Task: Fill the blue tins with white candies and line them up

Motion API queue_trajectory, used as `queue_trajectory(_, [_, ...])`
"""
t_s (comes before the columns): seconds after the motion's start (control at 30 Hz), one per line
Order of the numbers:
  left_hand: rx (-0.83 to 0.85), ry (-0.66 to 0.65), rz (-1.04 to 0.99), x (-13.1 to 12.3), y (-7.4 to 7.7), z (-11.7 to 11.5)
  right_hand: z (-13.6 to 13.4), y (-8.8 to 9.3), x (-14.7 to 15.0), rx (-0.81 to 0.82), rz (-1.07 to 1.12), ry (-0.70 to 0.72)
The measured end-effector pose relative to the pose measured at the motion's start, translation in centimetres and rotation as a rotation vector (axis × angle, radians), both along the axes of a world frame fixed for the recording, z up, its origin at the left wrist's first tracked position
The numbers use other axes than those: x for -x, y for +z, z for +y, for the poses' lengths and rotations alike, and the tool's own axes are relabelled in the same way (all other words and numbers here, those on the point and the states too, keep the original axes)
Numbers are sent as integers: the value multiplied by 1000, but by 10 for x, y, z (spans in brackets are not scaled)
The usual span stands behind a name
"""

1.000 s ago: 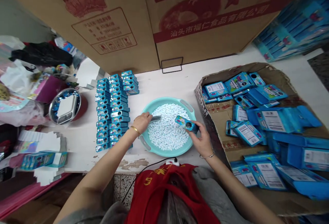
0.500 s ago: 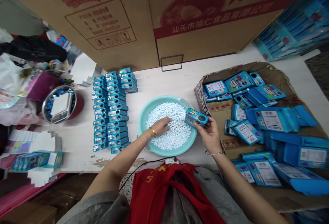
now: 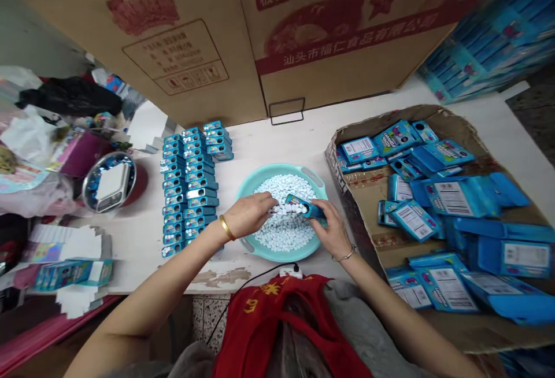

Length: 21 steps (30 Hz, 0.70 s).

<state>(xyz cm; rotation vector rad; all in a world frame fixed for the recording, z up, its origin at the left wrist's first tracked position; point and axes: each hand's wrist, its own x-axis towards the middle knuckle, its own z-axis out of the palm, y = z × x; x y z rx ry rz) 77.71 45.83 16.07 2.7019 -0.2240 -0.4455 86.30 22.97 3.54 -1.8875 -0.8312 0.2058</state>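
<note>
A turquoise basin holds a heap of small white candies. Over it my right hand grips a small blue candy box, tilted, with its printed top and round dark hole turned toward the left hand. My left hand is closed around some white candies, its fingertips close to the box. White candies lie along the top of the box, between the two hands. Left of the basin, similar blue boxes stand in columns, some with white candies on top.
A low cardboard carton of blue boxes stands at the right. Behind the table rises a large printed carton. A metal bowl with a white device sits at the left. A black cable runs along the front edge.
My left hand has come up out of the candies with some in its fingers. My right hand has moved left and tilted the box toward it. The view has shifted slightly.
</note>
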Motion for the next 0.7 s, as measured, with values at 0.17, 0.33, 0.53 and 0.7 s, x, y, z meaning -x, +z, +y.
queue_trajectory(0.17, [-278, -61, 84, -15, 31, -23, 1, -2, 5, -19, 25, 5])
queue_trajectory(0.33, [-421, -131, 85, -21, 53, -42, 0, -5, 6, -45, 60, 7])
queue_trajectory(0.53, [-380, -55, -29, -13, 37, -26, 0, -12, 2, -50, 61, 6])
queue_trajectory(0.7, [-344, 211, 182, 14, -55, 22, -7, -10, -6, -37, 89, -81])
